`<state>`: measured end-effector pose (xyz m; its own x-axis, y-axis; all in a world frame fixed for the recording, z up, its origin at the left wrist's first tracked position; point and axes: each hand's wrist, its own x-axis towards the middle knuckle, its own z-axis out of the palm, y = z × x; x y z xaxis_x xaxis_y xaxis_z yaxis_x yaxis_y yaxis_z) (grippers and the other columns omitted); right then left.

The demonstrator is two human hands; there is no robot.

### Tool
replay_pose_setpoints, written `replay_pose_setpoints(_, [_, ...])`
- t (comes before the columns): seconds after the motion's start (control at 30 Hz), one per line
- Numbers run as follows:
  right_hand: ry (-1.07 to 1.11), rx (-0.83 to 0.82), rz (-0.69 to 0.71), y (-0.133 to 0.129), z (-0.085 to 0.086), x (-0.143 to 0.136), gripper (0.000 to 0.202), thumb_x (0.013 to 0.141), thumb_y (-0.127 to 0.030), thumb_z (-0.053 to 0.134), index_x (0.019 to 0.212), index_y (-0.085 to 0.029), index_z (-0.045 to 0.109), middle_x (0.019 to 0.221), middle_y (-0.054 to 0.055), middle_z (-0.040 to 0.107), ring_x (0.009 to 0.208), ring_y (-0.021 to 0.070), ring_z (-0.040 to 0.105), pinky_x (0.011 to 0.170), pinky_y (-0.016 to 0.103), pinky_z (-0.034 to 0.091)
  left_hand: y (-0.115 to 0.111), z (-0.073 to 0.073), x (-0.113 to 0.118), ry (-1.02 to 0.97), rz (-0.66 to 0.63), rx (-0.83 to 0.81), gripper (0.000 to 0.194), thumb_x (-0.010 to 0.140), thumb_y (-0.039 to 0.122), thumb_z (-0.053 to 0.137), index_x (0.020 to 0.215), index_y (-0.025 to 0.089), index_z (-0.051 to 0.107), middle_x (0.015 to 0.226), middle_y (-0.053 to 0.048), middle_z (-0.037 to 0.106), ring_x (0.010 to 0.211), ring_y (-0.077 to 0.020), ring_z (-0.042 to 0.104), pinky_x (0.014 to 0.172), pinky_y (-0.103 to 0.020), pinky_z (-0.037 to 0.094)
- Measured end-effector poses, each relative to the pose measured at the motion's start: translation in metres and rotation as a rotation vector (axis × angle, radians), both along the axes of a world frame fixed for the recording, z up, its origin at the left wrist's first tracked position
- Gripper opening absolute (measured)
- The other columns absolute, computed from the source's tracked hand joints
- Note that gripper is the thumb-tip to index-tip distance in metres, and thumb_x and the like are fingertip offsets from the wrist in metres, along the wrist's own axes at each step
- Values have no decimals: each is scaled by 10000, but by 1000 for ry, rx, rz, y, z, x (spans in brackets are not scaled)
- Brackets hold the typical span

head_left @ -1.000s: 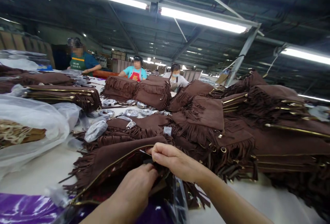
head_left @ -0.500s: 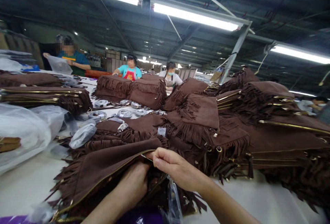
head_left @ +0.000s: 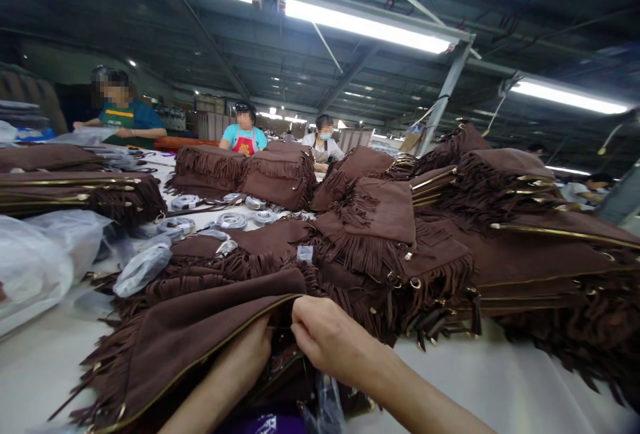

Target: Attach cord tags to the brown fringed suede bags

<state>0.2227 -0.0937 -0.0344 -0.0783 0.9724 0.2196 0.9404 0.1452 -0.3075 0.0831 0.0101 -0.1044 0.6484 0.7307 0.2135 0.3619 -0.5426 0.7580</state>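
Note:
In front of me lies a dark brown fringed bag (head_left: 210, 321) with its gold-toothed zip undone. My left hand (head_left: 254, 347) reaches through the zip opening; its fingers are hidden inside. At the far end of the opening my right hand (head_left: 325, 337) is closed, pinching the bag's zip edge. Below the right hand, a strip of clear plastic (head_left: 329, 404) hangs against the bag. A shiny purple item (head_left: 267, 423) shows at the bottom of the view, partly covered by the bag.
More brown fringed bags (head_left: 380, 214) are heaped beyond and to the right. Coiled straps in clear wrap (head_left: 231, 221) lie on the white table (head_left: 45, 371). A large translucent plastic bag (head_left: 40, 261) stands at left. Co-workers (head_left: 245, 134) are across the table.
My left hand has gone deeper into the bag, and its fingers have passed out of sight. The right hand has turned knuckles-up at the zip edge. The view has shifted slightly right.

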Motion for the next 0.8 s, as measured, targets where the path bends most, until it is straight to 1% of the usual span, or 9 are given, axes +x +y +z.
replay_pose_setpoints(0.07, [-141, -62, -62, 0, -2, -4, 126, 877, -45, 498, 857, -148, 568, 865, 63, 636, 760, 181, 585, 660, 279, 381, 3, -3, 2, 32, 46, -43, 435, 835, 201, 445, 1213, 156, 654, 1354, -119, 635, 1329, -324, 497, 1190, -522, 258])
replay_pose_setpoints(0.1, [-186, -92, -88, 0, -2, -6, 124, 883, -43, 499, 896, -136, 580, 914, 82, 652, 793, 193, 611, 671, 280, 397, 4, -4, 2, 37, 57, -57, 429, 835, 210, 447, 1205, 161, 659, 1344, -114, 643, 1333, -322, 494, 1192, -517, 254])
replay_pose_setpoints(0.2, [-272, -155, -121, 0, 1, -11, 132, 902, -59, 503, 965, -130, 595, 996, 93, 665, 849, 214, 654, 687, 284, 436, 5, -5, 3, 32, 61, -74, 432, 860, 245, 416, 1218, 175, 649, 1355, -103, 636, 1343, -303, 486, 1208, -506, 215])
replay_pose_setpoints(0.33, [-346, -164, -134, 2, 2, -16, 120, 919, -92, 516, 980, -145, 605, 1016, 80, 670, 850, 223, 680, 669, 289, 469, 4, -6, 4, 38, 75, -102, 483, 862, 257, 380, 1248, 101, 625, 1397, -160, 590, 1360, -314, 466, 1212, -508, 195])
replay_pose_setpoints(0.43, [-391, -154, -198, 5, -3, -19, 120, 932, -93, 519, 973, -150, 616, 1013, 79, 678, 814, 219, 693, 637, 288, 482, 2, -6, 4, 29, 85, -121, 502, 848, 241, 388, 1268, 78, 609, 1395, -168, 589, 1375, -305, 449, 1217, -490, 186])
replay_pose_setpoints(0.53, [-427, -153, -247, 8, -11, -22, 129, 926, -82, 527, 948, -151, 634, 993, 86, 683, 769, 225, 697, 595, 297, 487, 2, -5, 4, 14, 92, -141, 487, 835, 227, 410, 1254, 98, 622, 1372, -143, 614, 1368, -288, 460, 1217, -463, 205])
replay_pose_setpoints(0.63, [-431, -142, -242, 9, -17, -23, 127, 918, -79, 541, 940, -148, 646, 982, 95, 684, 766, 229, 697, 586, 299, 493, 3, -5, 4, 3, 96, -168, 463, 814, 195, 421, 1205, 127, 658, 1336, -111, 646, 1348, -283, 485, 1212, -458, 229])
replay_pose_setpoints(0.8, [-431, -131, -235, 10, -17, -23, 156, 897, -37, 542, 916, -137, 660, 945, 100, 689, 729, 214, 695, 560, 288, 480, 8, -6, 6, -20, 70, -200, 458, 764, 126, 422, 1107, 184, 721, 1202, -57, 731, 1296, -271, 537, 1198, -456, 263])
